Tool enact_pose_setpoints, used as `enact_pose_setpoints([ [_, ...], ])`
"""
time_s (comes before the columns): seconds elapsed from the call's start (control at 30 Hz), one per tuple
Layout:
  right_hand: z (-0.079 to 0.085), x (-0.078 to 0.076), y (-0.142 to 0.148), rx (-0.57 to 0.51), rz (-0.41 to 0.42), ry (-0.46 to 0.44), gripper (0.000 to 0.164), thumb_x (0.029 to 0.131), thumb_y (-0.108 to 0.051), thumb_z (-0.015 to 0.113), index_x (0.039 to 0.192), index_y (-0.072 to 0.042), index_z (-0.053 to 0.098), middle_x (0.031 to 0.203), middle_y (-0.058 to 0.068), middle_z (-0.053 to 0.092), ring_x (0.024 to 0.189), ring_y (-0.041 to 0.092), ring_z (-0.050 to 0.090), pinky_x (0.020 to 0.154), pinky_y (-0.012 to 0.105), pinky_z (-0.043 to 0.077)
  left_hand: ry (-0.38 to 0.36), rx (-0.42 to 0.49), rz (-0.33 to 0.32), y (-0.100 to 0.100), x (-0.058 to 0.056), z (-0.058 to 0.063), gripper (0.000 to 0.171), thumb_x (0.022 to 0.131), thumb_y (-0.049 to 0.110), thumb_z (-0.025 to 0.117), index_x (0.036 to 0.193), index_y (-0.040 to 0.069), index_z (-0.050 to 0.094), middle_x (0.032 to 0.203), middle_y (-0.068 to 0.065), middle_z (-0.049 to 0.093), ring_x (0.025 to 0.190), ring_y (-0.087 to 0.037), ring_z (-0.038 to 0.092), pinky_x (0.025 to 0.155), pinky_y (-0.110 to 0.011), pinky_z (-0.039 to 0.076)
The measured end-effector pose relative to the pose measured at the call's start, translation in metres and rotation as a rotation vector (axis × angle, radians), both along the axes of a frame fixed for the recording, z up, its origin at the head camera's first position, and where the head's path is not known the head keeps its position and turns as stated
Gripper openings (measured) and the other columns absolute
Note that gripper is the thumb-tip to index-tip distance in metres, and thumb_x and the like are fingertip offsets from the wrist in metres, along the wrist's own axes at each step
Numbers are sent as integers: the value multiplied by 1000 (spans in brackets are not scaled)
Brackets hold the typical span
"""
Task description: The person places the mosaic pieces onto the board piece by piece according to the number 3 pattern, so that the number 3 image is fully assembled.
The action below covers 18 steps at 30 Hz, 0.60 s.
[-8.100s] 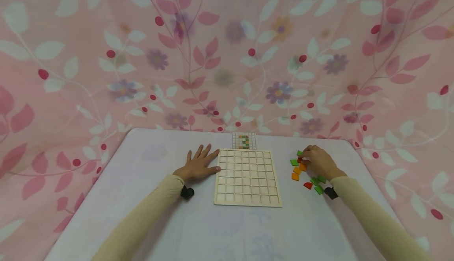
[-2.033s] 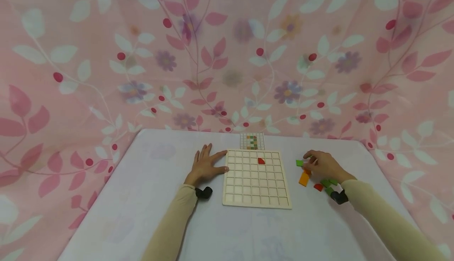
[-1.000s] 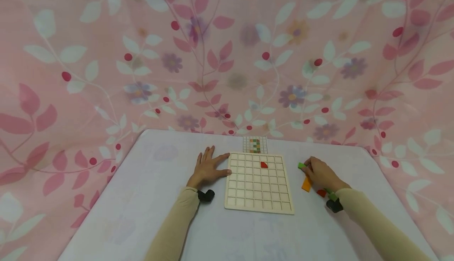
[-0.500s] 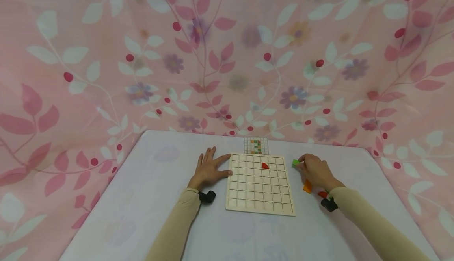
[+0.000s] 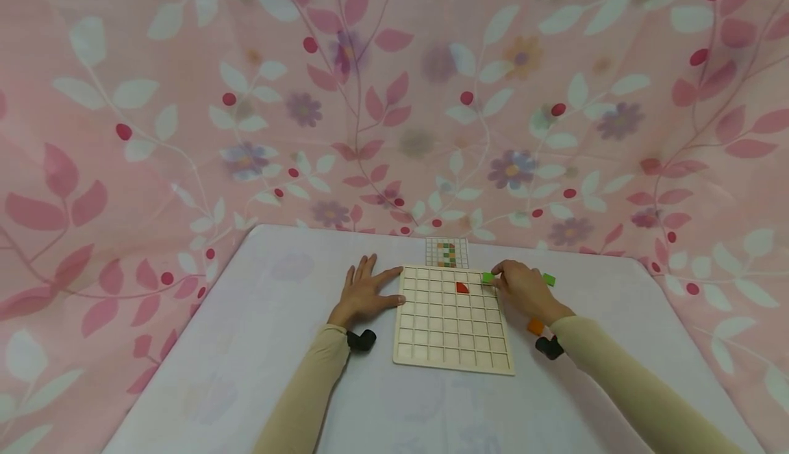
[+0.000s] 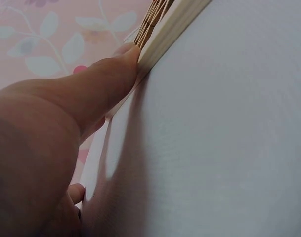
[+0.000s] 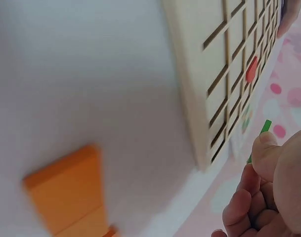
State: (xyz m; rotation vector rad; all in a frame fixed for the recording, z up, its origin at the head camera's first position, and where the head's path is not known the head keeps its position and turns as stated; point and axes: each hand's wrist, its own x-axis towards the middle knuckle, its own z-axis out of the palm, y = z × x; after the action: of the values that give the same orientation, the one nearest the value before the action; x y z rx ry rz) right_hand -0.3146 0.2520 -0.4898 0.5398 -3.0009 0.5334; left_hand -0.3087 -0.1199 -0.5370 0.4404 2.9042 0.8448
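A pale wooden grid board (image 5: 453, 331) lies in the middle of the white table. One red quarter-round tile (image 5: 461, 288) sits in a cell of its upper part. My left hand (image 5: 364, 296) rests beside the board with fingers spread; thumb and index finger touch its left edge, and the left wrist view shows the thumb against the rim. My right hand (image 5: 522, 289) pinches a green square tile (image 5: 488, 278) between thumb and fingers, over the board's upper right corner. In the right wrist view that green tile (image 7: 266, 127) is seen edge-on, above the board.
Behind the board lies a small pattern card (image 5: 446, 253) with coloured squares on a grid. Another green tile (image 5: 548, 280) lies right of the right hand. Orange tiles (image 5: 535, 326) lie near the right wrist, which hides part of that area. A floral curtain (image 5: 394, 98) stands behind the table.
A red tile has come to lie on the board since the oldest frame. My right hand has taken a green tile from the pile and moved left to the board. The left hand stays put.
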Motion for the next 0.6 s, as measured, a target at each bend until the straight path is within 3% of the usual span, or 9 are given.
enact_pose_setpoints([
  [0.6, -13, -1, -50, -46, 77, -32, 25, 104, -26, 70, 118, -6, 70, 95, 1, 67, 84, 17, 58, 84, 47, 46, 3, 5, 0, 0, -1, -4, 73, 94, 55, 73, 159, 32, 50, 177, -22, 10, 165, -43, 1, 131, -66, -2],
])
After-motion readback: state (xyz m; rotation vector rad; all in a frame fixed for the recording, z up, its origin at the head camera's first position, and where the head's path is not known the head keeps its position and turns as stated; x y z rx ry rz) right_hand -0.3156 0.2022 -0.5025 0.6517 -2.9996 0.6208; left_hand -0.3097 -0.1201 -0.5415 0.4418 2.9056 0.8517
